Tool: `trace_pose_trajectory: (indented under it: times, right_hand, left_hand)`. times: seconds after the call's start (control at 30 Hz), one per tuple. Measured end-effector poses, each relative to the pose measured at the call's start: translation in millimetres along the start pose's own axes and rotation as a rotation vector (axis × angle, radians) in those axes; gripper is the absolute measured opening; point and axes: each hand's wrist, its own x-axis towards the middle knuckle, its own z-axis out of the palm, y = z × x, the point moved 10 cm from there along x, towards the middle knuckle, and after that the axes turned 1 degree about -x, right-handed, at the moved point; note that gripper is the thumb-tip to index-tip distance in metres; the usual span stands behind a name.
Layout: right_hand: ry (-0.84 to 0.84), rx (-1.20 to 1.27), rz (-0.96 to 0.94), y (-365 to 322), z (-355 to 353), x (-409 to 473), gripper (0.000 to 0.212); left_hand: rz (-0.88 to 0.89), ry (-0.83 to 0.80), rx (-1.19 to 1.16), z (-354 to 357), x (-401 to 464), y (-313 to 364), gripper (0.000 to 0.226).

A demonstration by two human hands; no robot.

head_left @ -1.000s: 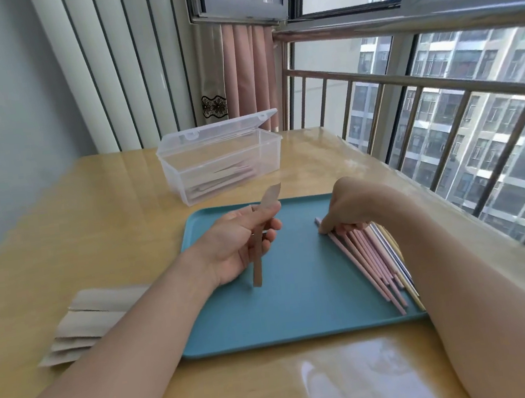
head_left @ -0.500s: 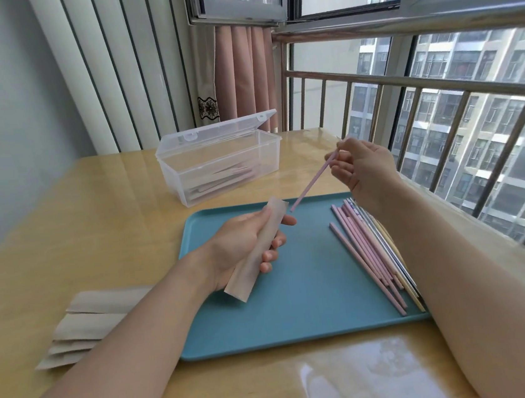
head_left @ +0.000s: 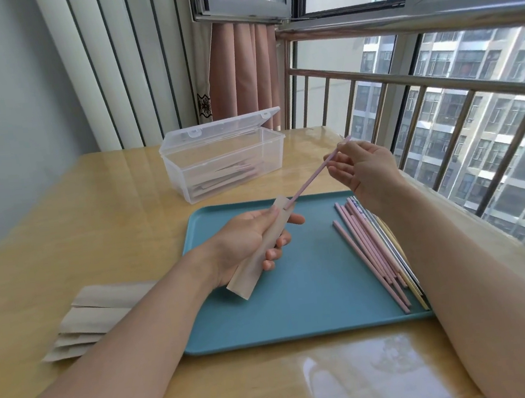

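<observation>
Spare sleeves (head_left: pixel 104 318) lie on the table (head_left: pixel 61 228) at the left. The left hand (head_left: pixel 243 243) grips one sleeve (head_left: pixel 261 258) above the tray (head_left: pixel 300 312), mouth upward. The stick (head_left: pixel 314 176) has its tip just at this mouth, and the right hand (head_left: pixel 366 170) pinches its far end. The step is inserting, I think. Next, the stick must slide straight inside.

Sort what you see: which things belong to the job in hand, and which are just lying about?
In hand: thin pink stick, pinched by the right hand; flat brown paper sleeve, gripped by the left hand.

Lying about: pile of pink and pale sticks on the teal plastic tray; stack of brown paper sleeves; open clear plastic box; wooden table.
</observation>
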Motion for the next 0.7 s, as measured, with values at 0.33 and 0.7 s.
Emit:
trace_pose_trajectory:
  times: [0.33, 0.7]
  right_hand:
    - [-0.077, -0.170, -0.048, 1, 13, -6, 0.022]
    - [-0.417, -0.563, -0.057, 27, 52, -18, 0.019]
  left_hand:
    - [0.001, -0.006, 0.020, -2, 0, 0, 0.047]
    - [0.002, 0.034, -0.074, -8, 4, 0, 0.046]
